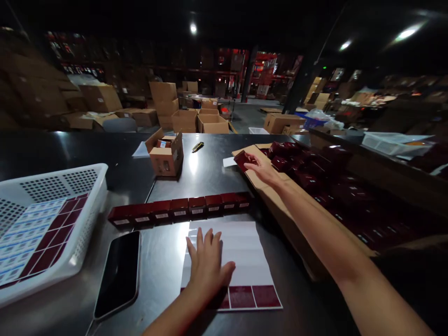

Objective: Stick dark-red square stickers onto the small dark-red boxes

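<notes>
My left hand (206, 263) lies with fingers spread on a label sheet (241, 254). Most of that sheet is bare white backing, with dark red labels along its near edge. Out over the corner of a large open carton (276, 205), my right hand (261, 167) grips a small dark red box (241, 159) between thumb and fingers. Many similar glossy boxes (311, 182) fill the carton. Beyond the sheet, a row of dark red boxes (180, 209) stands side by side, each with a small white label facing me.
A white plastic basket (89, 219) with label sheets (45, 228) stands at the left. Near it lies a phone (118, 273). Farther back are a small open cardboard box (164, 158) and a utility knife (198, 147). Stacked cartons (164, 100) stand beyond the metal table (157, 261).
</notes>
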The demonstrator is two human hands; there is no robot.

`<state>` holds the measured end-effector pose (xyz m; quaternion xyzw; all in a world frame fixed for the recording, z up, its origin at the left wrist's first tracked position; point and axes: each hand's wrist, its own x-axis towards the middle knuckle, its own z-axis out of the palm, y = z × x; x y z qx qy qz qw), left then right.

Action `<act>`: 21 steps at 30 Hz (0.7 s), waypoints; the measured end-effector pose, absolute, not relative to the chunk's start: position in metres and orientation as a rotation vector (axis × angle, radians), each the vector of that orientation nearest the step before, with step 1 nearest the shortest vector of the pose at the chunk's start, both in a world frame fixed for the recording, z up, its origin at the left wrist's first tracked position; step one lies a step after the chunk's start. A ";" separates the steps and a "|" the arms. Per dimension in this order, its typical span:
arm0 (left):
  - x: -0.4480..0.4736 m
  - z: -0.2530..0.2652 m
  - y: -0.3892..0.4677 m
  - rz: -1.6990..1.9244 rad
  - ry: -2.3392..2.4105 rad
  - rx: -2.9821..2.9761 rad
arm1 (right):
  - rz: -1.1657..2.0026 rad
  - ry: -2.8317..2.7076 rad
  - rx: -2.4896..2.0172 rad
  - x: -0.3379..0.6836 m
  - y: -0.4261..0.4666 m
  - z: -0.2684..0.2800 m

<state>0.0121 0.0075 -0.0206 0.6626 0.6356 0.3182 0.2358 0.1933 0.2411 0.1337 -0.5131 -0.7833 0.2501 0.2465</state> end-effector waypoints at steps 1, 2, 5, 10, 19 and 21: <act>0.013 -0.019 0.005 0.770 1.781 1.878 | 0.806 -2.075 -1.356 0.193 0.227 0.138; 0.015 -0.017 0.003 0.677 1.788 1.924 | 0.936 -2.018 -1.318 0.192 0.211 0.139; 0.015 -0.008 0.000 0.564 1.733 1.972 | 1.271 -1.848 -1.249 0.192 0.154 0.129; -0.001 0.005 0.010 1.076 1.580 1.682 | 1.541 -1.644 -1.206 0.188 0.084 0.083; -0.012 0.015 0.019 1.273 1.341 1.129 | 1.224 -1.976 -1.129 0.208 0.062 0.045; -0.014 0.013 0.025 1.331 1.320 0.978 | 0.929 -2.186 -1.133 0.233 0.052 0.044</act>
